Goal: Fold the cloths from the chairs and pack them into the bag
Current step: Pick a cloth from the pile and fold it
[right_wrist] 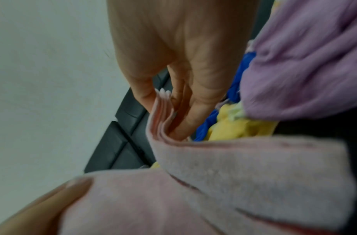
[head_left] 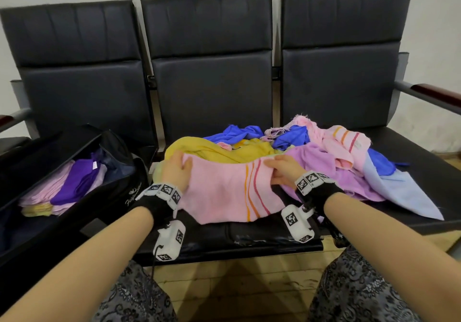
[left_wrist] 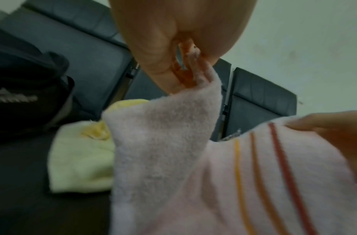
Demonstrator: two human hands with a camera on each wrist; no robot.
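A pink cloth with orange and red stripes lies across the middle chair seat, folded over. My left hand pinches its far left edge; in the left wrist view the fingers clamp the pink cloth by a corner. My right hand grips the far right edge by the stripes; in the right wrist view the fingers hold the layered hem of the pink cloth. An open black bag on the left chair holds folded pink and purple cloths.
A loose heap lies behind and to the right: a yellow cloth, blue cloths, a lilac cloth, another striped pink cloth and a light blue cloth. Black chair backs stand behind; an armrest at right.
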